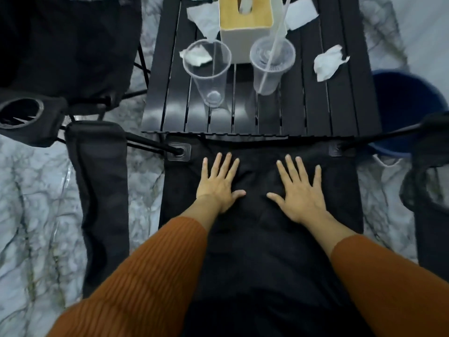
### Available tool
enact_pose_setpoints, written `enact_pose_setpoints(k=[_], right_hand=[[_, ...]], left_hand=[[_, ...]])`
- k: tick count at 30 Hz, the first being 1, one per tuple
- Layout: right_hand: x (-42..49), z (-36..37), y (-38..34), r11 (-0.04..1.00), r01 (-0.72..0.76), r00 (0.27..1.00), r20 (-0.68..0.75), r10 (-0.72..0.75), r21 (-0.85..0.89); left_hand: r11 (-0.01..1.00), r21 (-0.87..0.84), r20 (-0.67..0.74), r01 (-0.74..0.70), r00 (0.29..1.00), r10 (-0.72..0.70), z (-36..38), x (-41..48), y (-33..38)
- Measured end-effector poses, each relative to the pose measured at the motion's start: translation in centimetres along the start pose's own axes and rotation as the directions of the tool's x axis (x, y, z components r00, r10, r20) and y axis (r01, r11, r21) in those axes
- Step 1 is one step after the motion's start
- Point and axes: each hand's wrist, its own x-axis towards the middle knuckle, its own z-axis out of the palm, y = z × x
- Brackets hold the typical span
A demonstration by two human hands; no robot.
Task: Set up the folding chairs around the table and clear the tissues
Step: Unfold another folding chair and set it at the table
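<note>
A black fabric folding chair (pixel 262 251) stands unfolded right in front of me, its seat edge against the black slatted table (pixel 340 110). My left hand (pixel 218 183) and my right hand (pixel 301 190) lie flat on the seat, palms down, fingers spread, holding nothing. A second black folding chair (pixel 68 49) stands at the table's left side. Crumpled white tissues lie on the table: one at the right (pixel 328 63), one at the far left (pixel 206 17), one inside the left clear cup (pixel 196 55), and a flat one at the far right (pixel 301 14).
A cream tissue box (pixel 245 32) stands mid-table behind two clear plastic cups, the left one (pixel 211 76) and the right one (pixel 269 69) with a straw. A dark blue bin (pixel 403 103) sits right of the table. The chair's armrests (pixel 102 190) flank me on marble floor.
</note>
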Motion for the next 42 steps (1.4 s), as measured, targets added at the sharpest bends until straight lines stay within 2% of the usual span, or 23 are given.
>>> enact_pose_setpoints(k=[3,6,8,13,16,18,20,22,24,25,27,28,29,30,31,32,33,34,36,39,40,42], right_hand=[[0.7,2.3,1.6,0.993,0.017,0.993,0.114,-0.004,-0.113],[-0.2,2.4,1.4,0.999,0.015,1.000,-0.013,-0.015,-0.028],[-1.4,3.5,1.6,0.999,-0.026,0.997,-0.079,0.023,-0.036],[-1.9,3.3,1.6,0.994,-0.042,0.993,0.107,0.052,-0.096],[-2.3,1.1,-0.7,0.995,-0.102,0.987,0.129,0.099,0.017],[-3.4,-0.8,-3.6,0.975,-0.110,0.988,0.132,0.085,0.191],[-4.5,-2.9,-7.3,0.908,-0.059,0.996,0.092,0.023,0.415],[-5.8,-5.4,-11.8,0.747,-0.081,0.988,0.149,-0.024,0.659],[-7.5,-7.8,-16.6,0.536,-0.172,0.967,0.245,-0.066,0.826],[-8.4,-8.8,-18.8,0.436,-0.219,0.954,0.285,-0.093,0.873],[-10.2,-10.6,-22.8,0.271,-0.297,0.922,0.349,-0.168,0.915],[-10.9,-11.2,-24.4,0.231,-0.334,0.902,0.381,-0.205,0.914],[-11.6,-11.5,-25.8,0.209,-0.367,0.882,0.411,-0.232,0.906],[-12.1,-11.6,-26.9,0.188,-0.399,0.867,0.436,-0.242,0.898],[-12.5,-11.6,-27.8,0.168,-0.422,0.861,0.451,-0.234,0.891],[-12.6,-11.4,-28.4,0.157,-0.432,0.865,0.457,-0.207,0.888],[-12.5,-11.1,-28.8,0.165,-0.433,0.874,0.457,-0.163,0.886],[-12.3,-11.0,-28.9,0.194,-0.425,0.886,0.450,-0.111,0.884],[-12.0,-11.0,-29.1,0.278,-0.410,0.900,0.434,-0.029,0.869],[-12.2,-11.1,-29.7,0.353,-0.397,0.912,0.408,0.046,0.847],[-12.3,-11.0,-30.0,0.362,-0.403,0.911,0.406,0.072,0.840],[-12.4,-10.8,-30.3,0.348,-0.432,0.900,0.421,0.112,0.832]], left_hand=[[0.995,0.098,-0.045,0.005,0.999,0.000,1.7,0.8,-0.2],[1.000,0.027,-0.142,-0.005,0.990,0.009,1.5,-0.2,-0.4],[0.998,-0.024,-0.210,0.064,0.975,-0.068,3.0,-1.7,-1.2],[0.997,0.030,-0.035,0.072,0.997,-0.071,3.8,-3.6,-2.5],[0.992,-0.117,-0.028,0.036,0.999,-0.039,0.8,-4.8,-2.4],[0.983,-0.184,-0.143,-0.022,0.990,-0.004,-1.6,-7.0,-3.1],[0.964,-0.254,-0.378,-0.079,0.926,-0.023,-3.9,-9.8,-4.6],[0.934,-0.346,-0.605,-0.086,0.782,-0.153,-6.2,-12.8,-6.9],[0.881,-0.473,-0.693,-0.005,0.620,-0.368,-8.0,-16.3,-9.8],[0.826,-0.559,-0.666,0.067,0.557,-0.496,-8.5,-18.1,-11.1],[0.627,-0.744,-0.479,0.232,0.469,-0.742,-8.7,-21.1,-13.3],[0.477,-0.830,-0.311,0.290,0.469,-0.827,-8.1,-22.2,-14.2],[0.279,-0.911,-0.088,0.304,0.516,-0.852,-7.5,-23.1,-15.1],[0.038,-0.958,0.148,0.284,0.603,-0.784,-6.7,-23.6,-15.8],[-0.207,-0.935,0.352,0.288,0.687,-0.635,-6.4,-23.9,-16.2],[-0.374,-0.880,0.455,0.294,0.747,-0.484,-6.1,-24.0,-16.5],[-0.469,-0.838,0.483,0.279,0.780,-0.399,-5.8,-23.9,-16.8],[-0.534,-0.809,0.485,0.244,0.791,-0.373,-5.4,-23.7,-17.0],[-0.579,-0.794,0.502,0.185,0.738,-0.451,-4.9,-23.1,-17.0],[-0.535,-0.821,0.541,0.197,0.566,-0.622,-3.8,-22.5,-17.1],[-0.532,-0.823,0.543,0.201,0.558,-0.628,-3.6,-22.3,-17.2],[-0.531,-0.824,0.516,0.195,0.645,-0.563,-3.9,-22.1,-17.3]])
